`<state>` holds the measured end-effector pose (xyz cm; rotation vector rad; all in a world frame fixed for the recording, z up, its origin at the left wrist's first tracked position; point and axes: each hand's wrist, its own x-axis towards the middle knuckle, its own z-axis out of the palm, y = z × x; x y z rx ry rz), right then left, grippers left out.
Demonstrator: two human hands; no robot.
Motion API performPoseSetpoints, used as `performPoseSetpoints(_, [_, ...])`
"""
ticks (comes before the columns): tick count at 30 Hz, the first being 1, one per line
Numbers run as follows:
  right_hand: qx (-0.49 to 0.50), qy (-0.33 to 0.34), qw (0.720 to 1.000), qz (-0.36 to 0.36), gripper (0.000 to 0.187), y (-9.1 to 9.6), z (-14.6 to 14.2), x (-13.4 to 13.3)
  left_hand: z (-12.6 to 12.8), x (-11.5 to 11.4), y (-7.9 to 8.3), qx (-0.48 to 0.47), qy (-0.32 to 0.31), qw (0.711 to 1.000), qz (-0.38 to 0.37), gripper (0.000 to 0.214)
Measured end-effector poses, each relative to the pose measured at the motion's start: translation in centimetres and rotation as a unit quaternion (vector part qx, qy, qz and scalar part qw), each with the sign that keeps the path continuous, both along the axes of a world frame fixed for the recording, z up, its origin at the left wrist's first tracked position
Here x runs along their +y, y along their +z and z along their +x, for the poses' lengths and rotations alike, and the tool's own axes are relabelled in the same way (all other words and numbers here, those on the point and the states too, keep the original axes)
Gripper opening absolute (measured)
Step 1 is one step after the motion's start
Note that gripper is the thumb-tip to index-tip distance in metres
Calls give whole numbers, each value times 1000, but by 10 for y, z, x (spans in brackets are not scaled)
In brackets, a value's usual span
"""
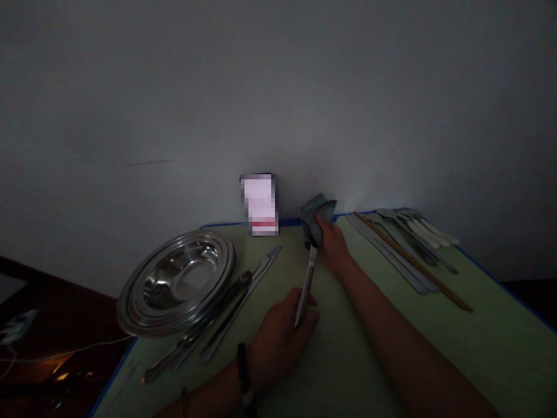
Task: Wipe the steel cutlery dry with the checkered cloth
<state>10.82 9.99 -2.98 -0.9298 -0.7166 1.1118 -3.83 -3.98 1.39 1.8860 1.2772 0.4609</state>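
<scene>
My left hand (pixel 287 337) grips the handle of a piece of metal cutlery (pixel 308 276), which points away from me above the table. A dark grey-green cloth (pixel 311 223) wraps its far end, so I cannot tell what kind of cutlery it is. My right hand (pixel 334 241) is closed around the cloth, with the thumb on top, near the table's back edge. To the left of my left hand lie several metal knives and other utensils (pixel 232 316), partly overlapping.
Stacked shiny metal bowls (pixel 209 325) stand on the left of the green table (pixel 357 354). A phone (pixel 261 203) leans on the wall. Toward the right lie several knives (pixel 387 255), wooden chopsticks (pixel 435 278) and spoons (pixel 418 223). A white cable (pixel 73 350) hangs at the left.
</scene>
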Motion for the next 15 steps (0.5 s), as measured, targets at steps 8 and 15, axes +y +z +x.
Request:
performPoseSetpoints(8, [109, 17, 993, -31, 26, 8, 4, 5, 1, -3, 0, -77, -3, 997, -2, 41])
performPoseSetpoints(15, [69, 151, 986, -27, 24, 12, 5, -4, 4, 11, -6, -96, 7, 995, 11, 28])
